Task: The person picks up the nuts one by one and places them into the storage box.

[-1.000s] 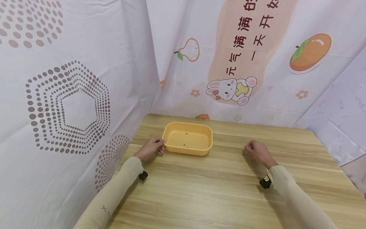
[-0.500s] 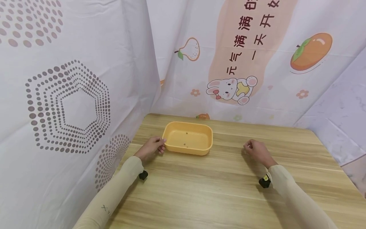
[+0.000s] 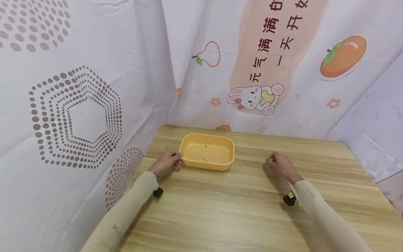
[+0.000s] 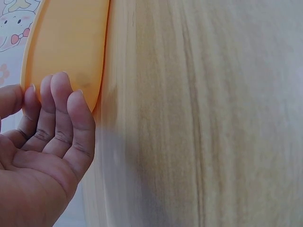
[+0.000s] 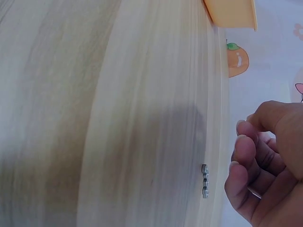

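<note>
Orange tray [image 3: 207, 151] sat on the wooden table [image 3: 239, 217] toward the far edge, at about 11 o'clock from where I sat. Its long axis ran left to right, from 9 to 3 o'clock, with the open side up. A couple of small dark specks lay on its floor; I could not tell what they were.

My left hand [image 3: 166, 163] lay at the tray's left short end, at 9 o'clock of it. The fingers [image 4: 56, 111] were curled against the outside of the end wall with the thumb up by the rim, so I had a light hold on that end. The palm faced the tray and the forearm came in from 7 o'clock.

My right hand [image 3: 280, 164] was well apart from the tray, at 3 o'clock of it, low over the table. Its fingers [image 5: 244, 156] were curled loosely inward with nothing between them. Just beside those fingertips a short row of tiny metal pieces [image 5: 204, 180] lay on the wood, untouched. The right forearm ran back toward 5 o'clock.

Printed curtains [image 3: 252, 70] hung behind and to the left.
</note>
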Demonstrator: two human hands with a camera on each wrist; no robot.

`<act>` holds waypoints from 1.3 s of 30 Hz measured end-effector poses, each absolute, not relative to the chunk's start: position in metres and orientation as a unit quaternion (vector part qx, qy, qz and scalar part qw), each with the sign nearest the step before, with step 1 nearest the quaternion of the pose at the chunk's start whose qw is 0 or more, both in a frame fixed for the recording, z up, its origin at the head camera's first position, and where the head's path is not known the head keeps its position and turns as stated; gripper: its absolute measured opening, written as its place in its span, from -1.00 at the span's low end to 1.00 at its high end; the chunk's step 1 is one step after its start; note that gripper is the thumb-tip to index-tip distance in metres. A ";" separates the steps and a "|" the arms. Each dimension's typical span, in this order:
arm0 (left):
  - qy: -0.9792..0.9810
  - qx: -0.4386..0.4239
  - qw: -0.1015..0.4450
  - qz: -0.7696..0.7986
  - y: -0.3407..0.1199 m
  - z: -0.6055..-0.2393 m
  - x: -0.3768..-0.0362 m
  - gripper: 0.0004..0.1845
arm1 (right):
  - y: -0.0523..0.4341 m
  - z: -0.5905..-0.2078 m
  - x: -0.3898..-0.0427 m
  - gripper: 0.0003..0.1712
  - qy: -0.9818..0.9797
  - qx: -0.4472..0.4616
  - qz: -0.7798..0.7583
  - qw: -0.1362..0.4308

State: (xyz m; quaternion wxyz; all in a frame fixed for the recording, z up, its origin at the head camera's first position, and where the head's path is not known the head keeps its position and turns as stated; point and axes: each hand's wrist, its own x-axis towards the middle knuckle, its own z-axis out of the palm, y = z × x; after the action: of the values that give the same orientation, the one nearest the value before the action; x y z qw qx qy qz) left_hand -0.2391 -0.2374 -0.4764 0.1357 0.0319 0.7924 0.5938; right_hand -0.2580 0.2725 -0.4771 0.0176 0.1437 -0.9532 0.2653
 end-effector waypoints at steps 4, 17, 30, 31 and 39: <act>0.790 0.033 0.135 0.597 -0.237 -0.477 -0.241 -0.67 | 0.269 -0.475 -0.257 -0.75 -0.953 0.144 0.267 0.018; 0.791 0.036 0.138 0.595 -0.239 -0.480 -0.242 -0.64 | 0.261 -0.474 -0.258 -0.76 -0.954 0.145 0.263 0.012; 0.790 0.033 0.136 0.597 -0.239 -0.481 -0.242 -0.67 | 0.252 -0.472 -0.259 -0.80 -0.952 0.150 0.267 0.020; 0.789 0.034 0.136 0.598 -0.239 -0.481 -0.242 -0.67 | 0.251 -0.472 -0.259 -0.80 -0.952 0.150 0.267 0.020; 0.791 0.036 0.136 0.595 -0.239 -0.482 -0.242 -0.65 | 0.248 -0.471 -0.260 -0.79 -0.950 0.155 0.269 0.022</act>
State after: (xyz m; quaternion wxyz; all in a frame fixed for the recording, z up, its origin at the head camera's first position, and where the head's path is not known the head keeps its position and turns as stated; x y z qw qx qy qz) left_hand -0.2419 -0.2390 -0.4818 0.1364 0.0362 0.7909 0.5954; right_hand -0.2597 0.2484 -0.4713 0.0220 0.1555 -0.9503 0.2690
